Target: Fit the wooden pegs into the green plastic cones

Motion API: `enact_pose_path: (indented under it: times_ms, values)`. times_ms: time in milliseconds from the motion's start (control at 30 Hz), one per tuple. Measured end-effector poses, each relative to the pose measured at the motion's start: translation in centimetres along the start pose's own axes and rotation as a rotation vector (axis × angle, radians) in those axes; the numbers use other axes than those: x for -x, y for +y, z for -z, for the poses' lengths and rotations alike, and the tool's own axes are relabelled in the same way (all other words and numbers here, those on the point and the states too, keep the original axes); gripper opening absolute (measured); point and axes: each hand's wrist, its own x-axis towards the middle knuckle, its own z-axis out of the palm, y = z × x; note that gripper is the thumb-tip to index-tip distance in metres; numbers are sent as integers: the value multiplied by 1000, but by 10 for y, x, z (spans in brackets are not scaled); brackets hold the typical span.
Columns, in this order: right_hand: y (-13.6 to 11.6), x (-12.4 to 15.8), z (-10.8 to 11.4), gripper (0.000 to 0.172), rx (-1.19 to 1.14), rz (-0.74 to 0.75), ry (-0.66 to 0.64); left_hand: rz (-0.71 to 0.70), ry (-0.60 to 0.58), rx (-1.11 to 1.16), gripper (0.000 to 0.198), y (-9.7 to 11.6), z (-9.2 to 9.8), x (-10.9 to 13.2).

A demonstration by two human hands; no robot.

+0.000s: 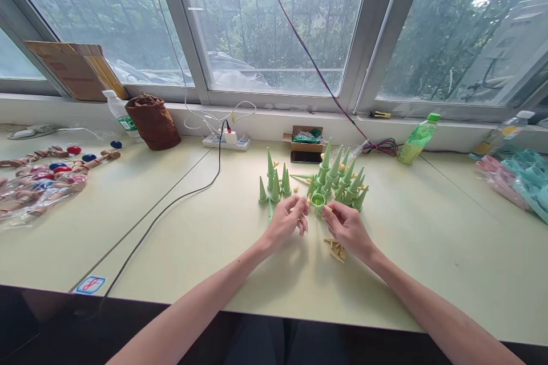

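Observation:
My left hand point(289, 219) pinches a small yellow piece point(309, 199) between thumb and forefinger, its other fingers loosely curled. Closed at the fingertips, my right hand point(349, 229) grips a small tan peg point(327, 209), mostly covered by the fingers. Between both hands stands a green cup-shaped piece point(318, 201) with its round opening facing up. Behind it crowd several green cones point(334, 168), with small yellow bits among them. A smaller group of green cones point(275, 187) stands beyond my left hand. Below my right hand lies a loose pile of tan pegs point(336, 250).
At the back are an open box point(306, 136) with green contents, a dark phone point(306, 157), a power strip point(240, 143) and a green bottle point(419, 140). A black cable point(171, 201) crosses the table. Bagged wooden beads point(43, 182) lie left, plastic bags point(524, 177) right.

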Motion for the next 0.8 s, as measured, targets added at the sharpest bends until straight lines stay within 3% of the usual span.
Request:
enact_pose_path:
  times_ms: [133, 300, 533, 800]
  values:
    - [4, 2, 2, 36, 295, 188, -56, 207, -91, 132, 65, 2, 5, -2]
    - [10, 3, 1, 33, 351, 268, -114, 264, -146, 79, 62, 2, 5, 1]
    - [6, 3, -1, 36, 286, 191, -136, 255, -171, 114, 52, 4, 7, 5]
    - [7, 5, -1, 35, -28, -14, -217, 170, -168, 55, 49, 5, 7, 8]
